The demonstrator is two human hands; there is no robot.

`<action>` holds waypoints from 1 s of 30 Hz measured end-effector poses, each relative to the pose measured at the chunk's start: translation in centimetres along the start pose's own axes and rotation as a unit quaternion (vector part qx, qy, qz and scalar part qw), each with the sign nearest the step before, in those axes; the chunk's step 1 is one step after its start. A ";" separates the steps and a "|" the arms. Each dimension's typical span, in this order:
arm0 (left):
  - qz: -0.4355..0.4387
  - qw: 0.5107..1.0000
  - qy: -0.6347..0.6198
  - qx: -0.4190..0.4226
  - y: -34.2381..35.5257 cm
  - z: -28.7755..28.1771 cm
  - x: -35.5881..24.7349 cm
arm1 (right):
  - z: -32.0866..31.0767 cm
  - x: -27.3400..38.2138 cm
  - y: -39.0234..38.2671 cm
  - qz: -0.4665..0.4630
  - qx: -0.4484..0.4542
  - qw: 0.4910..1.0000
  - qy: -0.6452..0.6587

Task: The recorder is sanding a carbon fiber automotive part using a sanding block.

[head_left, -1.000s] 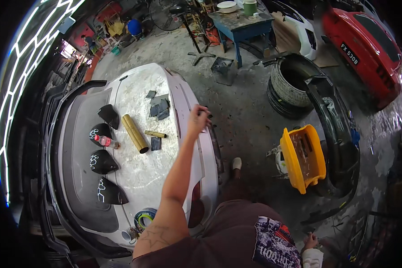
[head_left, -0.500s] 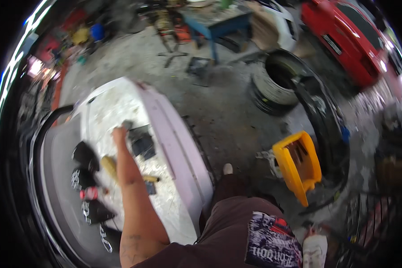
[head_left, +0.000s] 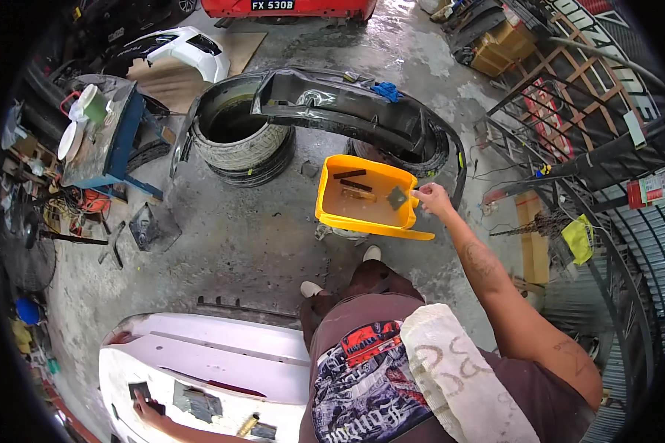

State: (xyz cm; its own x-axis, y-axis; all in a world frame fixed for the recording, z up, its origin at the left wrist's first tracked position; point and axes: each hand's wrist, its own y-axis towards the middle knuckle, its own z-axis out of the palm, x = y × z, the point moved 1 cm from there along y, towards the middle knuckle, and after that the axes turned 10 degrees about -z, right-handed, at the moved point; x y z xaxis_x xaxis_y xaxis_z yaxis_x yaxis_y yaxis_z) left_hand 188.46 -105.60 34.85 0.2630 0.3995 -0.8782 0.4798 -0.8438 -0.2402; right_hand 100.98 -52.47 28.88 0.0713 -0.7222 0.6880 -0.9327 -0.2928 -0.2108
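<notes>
My right hand [head_left: 436, 198] reaches to the right rim of a yellow plastic tub [head_left: 325, 188]. Its thumb and fingers are pinched together, and whatever they may hold is too small to make out. Just left of the fingertips, inside the tub, is a dark greenish square piece [head_left: 397, 198]. Two dark strips [head_left: 349, 174] and a brown block lie in the tub's murky brown water. At lower left my left hand [head_left: 148, 413] curls over a dark flat pad [head_left: 139, 391] on a white car body panel [head_left: 118, 369]. Dark sheets [head_left: 197, 402] lie beside it.
Beyond the tub, a black bumper [head_left: 332, 96] rests across stacked tyres [head_left: 244, 148]. A blue workbench [head_left: 118, 140] stands at left, metal racks [head_left: 569, 133] at right. A yellowish roll [head_left: 248, 424] lies on the white panel. A white towel [head_left: 451, 376] hangs over my front.
The view has swung right, from the white panel toward the yellow tub. My right arm has come into sight, stretched out to the tub. My left hand is still over the panel.
</notes>
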 end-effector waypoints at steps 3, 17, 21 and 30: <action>0.065 0.984 0.047 0.160 -13.1 11.9 -9.8 | 1.2 0.3 -1.2 -0.065 -0.005 0.993 0.094; 0.050 0.537 0.169 0.825 -62.4 41.4 -10.7 | -2.4 7.6 -17.3 -0.018 0.103 0.878 0.467; 0.119 0.449 0.234 0.854 -70.7 42.3 -6.8 | -6.9 -0.4 -20.0 0.036 -0.020 0.827 0.561; 0.182 0.513 0.323 0.774 -78.0 49.3 7.4 | -21.3 -25.1 -26.6 0.154 -0.235 0.858 0.429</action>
State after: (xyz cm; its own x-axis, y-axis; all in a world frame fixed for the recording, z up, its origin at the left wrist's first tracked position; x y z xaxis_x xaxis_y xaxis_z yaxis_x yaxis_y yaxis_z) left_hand 111.70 -54.47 26.67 0.5615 -0.2717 -0.7816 -0.8082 0.0227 -0.5885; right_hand 116.46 -13.19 32.00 -0.3019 0.0664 0.9510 -0.9149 0.2603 -0.3086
